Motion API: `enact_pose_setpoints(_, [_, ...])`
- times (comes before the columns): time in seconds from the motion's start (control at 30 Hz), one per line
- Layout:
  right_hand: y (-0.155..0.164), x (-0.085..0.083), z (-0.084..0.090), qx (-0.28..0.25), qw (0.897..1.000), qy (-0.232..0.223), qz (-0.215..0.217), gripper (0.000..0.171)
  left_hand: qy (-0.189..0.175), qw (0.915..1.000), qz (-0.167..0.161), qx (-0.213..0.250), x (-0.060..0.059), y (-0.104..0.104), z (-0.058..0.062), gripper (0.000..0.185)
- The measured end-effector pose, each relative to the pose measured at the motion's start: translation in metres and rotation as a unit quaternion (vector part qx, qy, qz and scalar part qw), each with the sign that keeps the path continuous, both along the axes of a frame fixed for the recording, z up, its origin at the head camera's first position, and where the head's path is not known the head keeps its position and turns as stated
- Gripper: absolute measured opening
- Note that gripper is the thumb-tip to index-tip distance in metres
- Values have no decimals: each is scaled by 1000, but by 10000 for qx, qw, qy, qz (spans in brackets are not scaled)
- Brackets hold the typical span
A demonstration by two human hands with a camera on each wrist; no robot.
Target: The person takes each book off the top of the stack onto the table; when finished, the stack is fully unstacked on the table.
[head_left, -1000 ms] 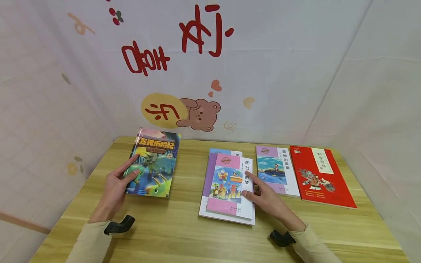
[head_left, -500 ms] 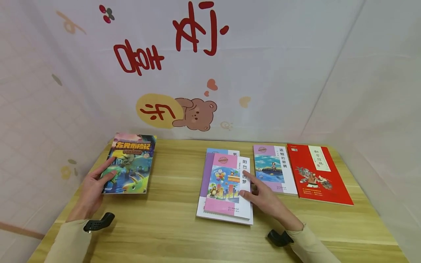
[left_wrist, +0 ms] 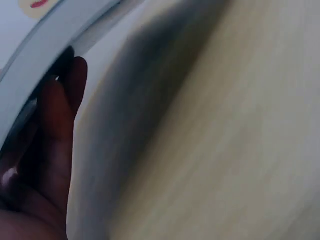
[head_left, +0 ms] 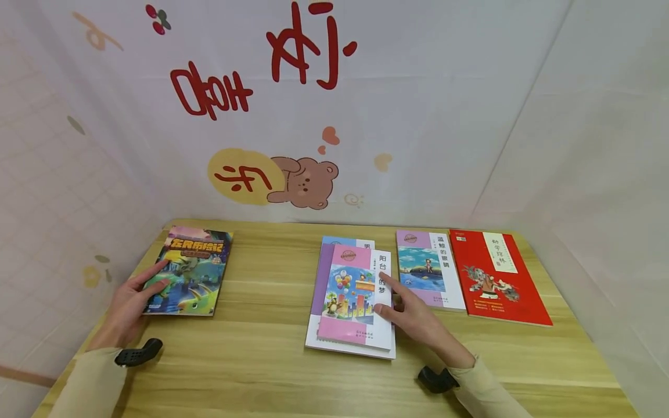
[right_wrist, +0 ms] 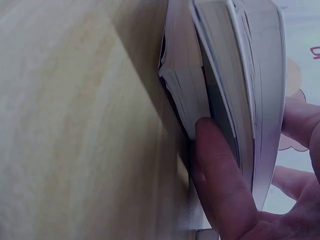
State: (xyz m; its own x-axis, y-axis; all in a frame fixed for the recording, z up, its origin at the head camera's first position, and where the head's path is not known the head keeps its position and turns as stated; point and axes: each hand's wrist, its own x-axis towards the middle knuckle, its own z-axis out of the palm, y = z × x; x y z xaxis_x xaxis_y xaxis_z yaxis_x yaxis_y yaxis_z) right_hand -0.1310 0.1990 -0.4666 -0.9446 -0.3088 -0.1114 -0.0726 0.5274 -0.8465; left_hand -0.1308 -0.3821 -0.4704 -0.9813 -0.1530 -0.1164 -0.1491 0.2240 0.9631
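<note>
In the head view we see the fingers of the right hand [head_left: 413, 316] laid fairly straight along the right edge of the pink book [head_left: 355, 296], index finger lying across its white strip, thumb at the edge lower down. The right wrist view brings us closer: the thumb [right_wrist: 220, 175] presses against the page edges of the stacked books, and other fingers show behind the top cover, so the hand grips the pink book by its edge. That book lies slightly askew on top of a purple-and-white book [head_left: 326, 278], and the pair sits in the middle of the frame on the wooden table [head_left: 261, 360].

At lower left, the left hand [head_left: 128, 307] holds the near left corner of the dinosaur book [head_left: 188, 273]: the thumb lies on the cover and the index finger runs along its left edge. In the left wrist view we see fingers [left_wrist: 55, 130] beneath a pale edge, though the picture is blurred. The dinosaur book lies flat at the left side of the table, well apart from the middle stack.

Right of the stack lie a whale book [head_left: 428, 270] and, just beside it, a red book [head_left: 493, 276]. Both forearms wear beige sleeves with a black wrist mount. Behind the table hangs a backdrop with a cartoon bear [head_left: 305, 183] and red characters.
</note>
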Motion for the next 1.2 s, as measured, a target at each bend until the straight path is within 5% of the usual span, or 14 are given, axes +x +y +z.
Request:
enact_pose_setpoints(0.17, [-1, 0, -2, 26, 10000, 57, -14, 80, -207, 9907, -377, -1294, -7, -9, 2, 68])
enact_pose_setpoints(0.3, [-2, 0, -1, -15, 10000, 21, 12, 80, -175, 9739, -621, -2178, -10, -13, 3, 69])
enact_pose_setpoints(0.5, [-1, 2, -2, -89, 10000, -4, -5, 80, 164, 9509, -806, -2985, -14, -7, -1, 59])
enact_pose_setpoints(0.67, [0, 1, -1, -51, 10000, 40, 28, 80, 512, 9378, -949, -3301, -17, -3, 1, 48])
enact_pose_setpoints(0.83, [-1, -1, 1, 43, 9999, 117, 84, 80, 758, 9359, -694, -3368, -18, 7, 9, 46])
enact_pose_setpoints(1.03, [-2, -1, 2, 105, 9999, 52, 52, 80, 1297, 9391, -511, -3141, -15, 42, 26, 46])
enact_pose_setpoints(1.2, [-3, -1, 1, 144, 9999, 30, -9, 80, 1789, 9365, -811, -2904, -11, 75, 33, 44])
